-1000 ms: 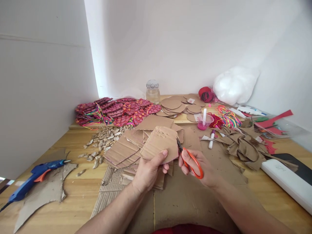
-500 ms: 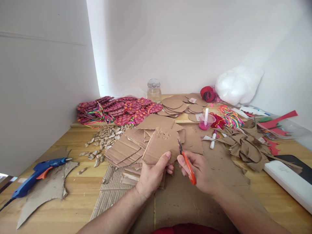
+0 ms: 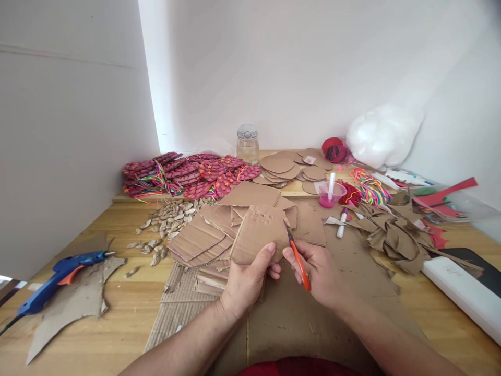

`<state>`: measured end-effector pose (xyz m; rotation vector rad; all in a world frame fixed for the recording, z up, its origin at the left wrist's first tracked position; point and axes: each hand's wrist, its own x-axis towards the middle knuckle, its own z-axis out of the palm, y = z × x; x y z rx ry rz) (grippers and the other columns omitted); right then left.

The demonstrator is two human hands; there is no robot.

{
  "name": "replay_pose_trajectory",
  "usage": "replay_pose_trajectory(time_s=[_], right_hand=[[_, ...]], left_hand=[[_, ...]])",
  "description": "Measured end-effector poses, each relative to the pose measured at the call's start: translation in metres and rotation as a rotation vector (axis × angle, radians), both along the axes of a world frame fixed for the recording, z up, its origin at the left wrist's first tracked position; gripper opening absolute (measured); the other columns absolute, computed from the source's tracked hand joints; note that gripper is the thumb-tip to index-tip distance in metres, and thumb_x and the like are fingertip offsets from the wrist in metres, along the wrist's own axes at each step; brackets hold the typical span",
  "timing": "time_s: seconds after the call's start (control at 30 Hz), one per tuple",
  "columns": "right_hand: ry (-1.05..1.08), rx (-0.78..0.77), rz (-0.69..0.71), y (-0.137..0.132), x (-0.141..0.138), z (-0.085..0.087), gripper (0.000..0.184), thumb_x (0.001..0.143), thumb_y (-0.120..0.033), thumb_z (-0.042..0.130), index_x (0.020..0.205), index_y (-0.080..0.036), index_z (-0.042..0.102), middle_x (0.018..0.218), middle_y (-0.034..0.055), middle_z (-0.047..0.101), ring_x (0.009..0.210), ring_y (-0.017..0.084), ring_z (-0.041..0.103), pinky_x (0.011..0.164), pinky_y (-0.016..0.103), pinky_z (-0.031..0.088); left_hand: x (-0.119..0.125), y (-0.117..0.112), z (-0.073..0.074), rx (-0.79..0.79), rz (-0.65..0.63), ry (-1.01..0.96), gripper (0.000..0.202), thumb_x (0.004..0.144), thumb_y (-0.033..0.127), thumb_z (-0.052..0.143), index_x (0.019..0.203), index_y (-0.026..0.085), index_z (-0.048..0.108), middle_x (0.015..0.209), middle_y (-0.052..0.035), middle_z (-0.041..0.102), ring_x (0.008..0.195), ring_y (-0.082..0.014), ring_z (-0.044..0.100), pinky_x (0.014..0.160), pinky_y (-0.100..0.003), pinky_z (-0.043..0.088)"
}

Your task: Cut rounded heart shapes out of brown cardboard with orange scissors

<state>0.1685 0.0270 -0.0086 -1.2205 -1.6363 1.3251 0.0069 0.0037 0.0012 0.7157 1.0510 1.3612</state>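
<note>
Cardboard piece (image 3: 256, 236) in left hand (image 3: 245, 282); scissors (image 3: 298, 258) bite its right edge.

I find nothing I can read. The white box (image 3: 462, 292) at my right carries a faint grey mark, too small to make out, and the small labels on the cardboard discs (image 3: 289, 168) are blurred.

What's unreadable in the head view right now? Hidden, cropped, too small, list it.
- Orange-handled scissors: blade tips hidden behind the brown cardboard piece; cut progress cannot be seen.
- Left hand: its fingers are hidden behind that cardboard, only the thumb shows.
- Right hand: it covers most of the handle loops.
- Blue glue gun: cord end cut off by the left frame edge.
- White flat device: cropped at the right edge.
- Clear glass jar: contents too small to tell.
</note>
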Motion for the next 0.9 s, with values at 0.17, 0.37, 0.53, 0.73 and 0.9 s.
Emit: replay_pose_trajectory(time_s=[0.17, 0.37, 0.53, 0.73, 0.9], right_hand=[[0.079, -0.076, 0.0, -0.001, -0.001, 0.002, 0.049, 0.092, -0.063, 0.062, 0.07, -0.021, 0.05, 0.057, -0.0047, 0.047, 0.049, 0.012, 0.044, 0.047, 0.026, 0.032], [0.094, -0.106, 0.011, -0.002, 0.001, 0.012, 0.054, 0.092, -0.068, 0.056, 0.068, -0.021, 0.052, 0.05, -0.0028, 0.051, 0.048, 0.012, 0.043, 0.048, 0.026, 0.031], [-0.008, -0.053, 0.031, 0.002, 0.005, 0.013, 0.056, 0.094, -0.069, 0.051, 0.065, -0.021, 0.047, 0.055, -0.0021, 0.051, 0.052, 0.013, 0.043, 0.051, 0.027, 0.032], [-0.065, 0.03, 0.055, 0.004, 0.009, 0.014, 0.056, 0.096, -0.068, 0.049, 0.066, -0.021, 0.044, 0.061, -0.0022, 0.049, 0.058, 0.014, 0.044, 0.055, 0.027, 0.032], [-0.061, 0.051, 0.061, 0.004, 0.008, 0.012, 0.053, 0.097, -0.065, 0.05, 0.069, -0.022, 0.043, 0.063, -0.0034, 0.046, 0.059, 0.014, 0.041, 0.057, 0.027, 0.032]], left_hand=[[-0.003, 0.001, 0.003, 0.0, 0.004, 0.022, 0.038, 0.073, 0.047, 0.083, 0.077, 0.012, 0.067, 0.059, -0.0002, 0.064, 0.049, -0.0118, 0.059, 0.048, -0.024, 0.052], [-0.008, 0.001, 0.004, -0.011, -0.083, 0.161, 0.041, 0.075, 0.051, 0.08, 0.07, 0.012, 0.068, 0.054, -0.0023, 0.063, 0.046, -0.012, 0.057, 0.049, -0.024, 0.048], [-0.008, 0.0, 0.005, -0.014, -0.11, 0.172, 0.042, 0.076, 0.051, 0.078, 0.063, 0.013, 0.066, 0.053, -0.0031, 0.063, 0.046, -0.0118, 0.056, 0.051, -0.024, 0.047], [-0.008, -0.001, 0.009, -0.017, -0.131, 0.165, 0.042, 0.076, 0.051, 0.078, 0.062, 0.014, 0.066, 0.052, -0.0033, 0.063, 0.045, -0.0116, 0.055, 0.051, -0.024, 0.046], [-0.007, -0.001, 0.005, -0.005, -0.135, 0.107, 0.04, 0.076, 0.05, 0.079, 0.066, 0.013, 0.068, 0.054, -0.0037, 0.064, 0.047, -0.012, 0.057, 0.053, -0.025, 0.048]])
